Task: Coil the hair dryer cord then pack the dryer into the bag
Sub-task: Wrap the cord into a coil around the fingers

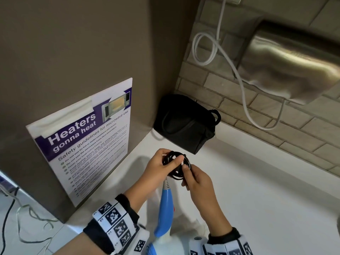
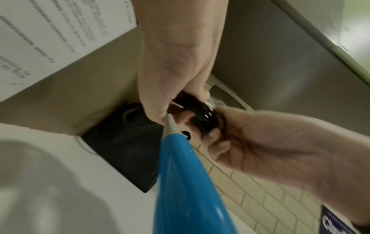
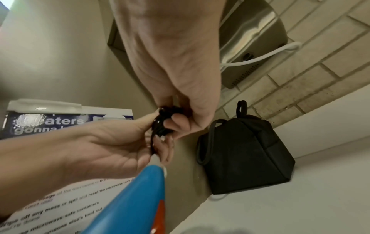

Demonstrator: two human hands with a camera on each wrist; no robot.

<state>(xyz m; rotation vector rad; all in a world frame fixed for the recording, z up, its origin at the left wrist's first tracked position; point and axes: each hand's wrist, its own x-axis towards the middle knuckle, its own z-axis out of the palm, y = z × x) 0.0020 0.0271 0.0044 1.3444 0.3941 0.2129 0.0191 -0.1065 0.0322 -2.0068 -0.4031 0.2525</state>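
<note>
1. Holding the black cord bundle (image 1: 177,166) were both hands, up above the white counter (image 1: 257,190).
2. The left hand (image 1: 159,166) had its fingers curled round the left side of the loops.
3. The right hand (image 1: 196,178) pinched the right side of the loops with thumb and fingers.
4. The blue hair dryer handle (image 1: 165,207) hung just below the hands, between the two wrists.
5. The black bag (image 1: 184,124) sat on the counter in the corner, past the hands and not touching them.
</note>
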